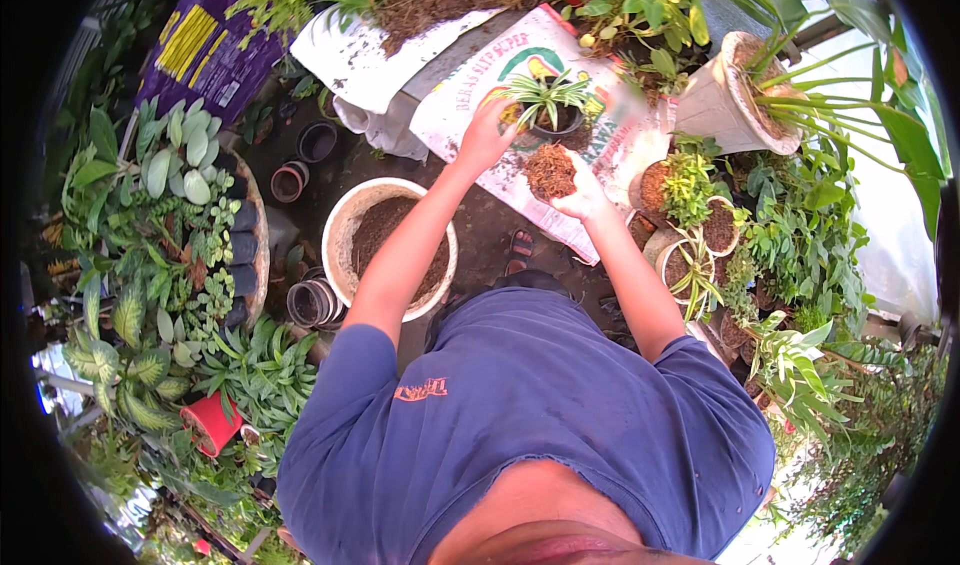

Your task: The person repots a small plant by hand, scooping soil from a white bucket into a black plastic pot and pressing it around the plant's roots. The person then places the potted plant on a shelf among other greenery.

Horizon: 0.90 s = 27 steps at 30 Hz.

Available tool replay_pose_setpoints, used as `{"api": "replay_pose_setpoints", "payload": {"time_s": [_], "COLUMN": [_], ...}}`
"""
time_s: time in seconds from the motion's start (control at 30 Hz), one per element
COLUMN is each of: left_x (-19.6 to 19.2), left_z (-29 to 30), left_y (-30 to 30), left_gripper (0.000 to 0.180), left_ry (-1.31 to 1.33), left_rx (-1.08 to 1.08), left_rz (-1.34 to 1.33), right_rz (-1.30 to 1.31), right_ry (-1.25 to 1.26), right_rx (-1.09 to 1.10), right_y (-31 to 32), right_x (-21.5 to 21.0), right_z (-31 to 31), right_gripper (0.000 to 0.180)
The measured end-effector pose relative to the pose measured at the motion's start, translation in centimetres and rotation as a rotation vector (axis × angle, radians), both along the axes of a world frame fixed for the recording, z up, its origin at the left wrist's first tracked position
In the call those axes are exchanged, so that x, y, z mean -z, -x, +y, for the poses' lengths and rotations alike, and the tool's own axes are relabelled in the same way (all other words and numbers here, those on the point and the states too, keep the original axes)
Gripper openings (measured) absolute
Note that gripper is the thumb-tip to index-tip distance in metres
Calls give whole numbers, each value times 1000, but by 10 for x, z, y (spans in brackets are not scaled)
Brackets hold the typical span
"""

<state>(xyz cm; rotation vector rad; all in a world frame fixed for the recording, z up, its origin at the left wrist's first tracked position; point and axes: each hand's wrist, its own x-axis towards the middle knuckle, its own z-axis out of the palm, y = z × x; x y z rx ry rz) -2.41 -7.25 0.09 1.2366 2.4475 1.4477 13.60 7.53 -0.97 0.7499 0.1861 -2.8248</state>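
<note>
A small spider plant (548,93) with green-and-white striped leaves stands in a dark round pot (570,125) on a printed white sack (470,135). My left hand (487,133) is at the plant's left side, its fingers closed about the leaves and partly hidden by them. Just in front of the pot, my right hand (585,197) cups a clump of loose brown potting mix (550,172). Below my left forearm stands a large cream pot (338,230) with dark soil in it.
Small empty-looking pots (318,142) sit on the ground at left. Potted plants (688,265) crowd the right, below a tall whitish planter (725,95). Dense foliage (150,235) fills the left. Soil with roots (450,5) lies on another white sack (370,60) at the back.
</note>
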Motion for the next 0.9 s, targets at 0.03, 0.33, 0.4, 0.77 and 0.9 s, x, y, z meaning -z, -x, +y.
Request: {"api": "replay_pose_setpoints", "payload": {"time_s": [0.03,0.33,0.4,0.77,0.9], "left_x": [-4,16,16,30,-1], "left_z": [26,130,135,130,132], "left_y": [6,34,35,41,44], "left_gripper": [54,62,61,29,27], "left_ry": [72,587,637,515,425], "left_rx": [70,216,245,381,339], "left_rz": [131,508,533,605,401], "right_rz": [29,-107,-80,-25,-54], "right_ry": [-25,-42,-34,32,-9], "right_rx": [19,209,215,188,190], "right_y": [-7,-44,-48,-38,-31], "right_x": [-1,-1,6,11,17], "right_z": [13,75,81,103,109], "right_gripper": [33,33,32,28,30]}}
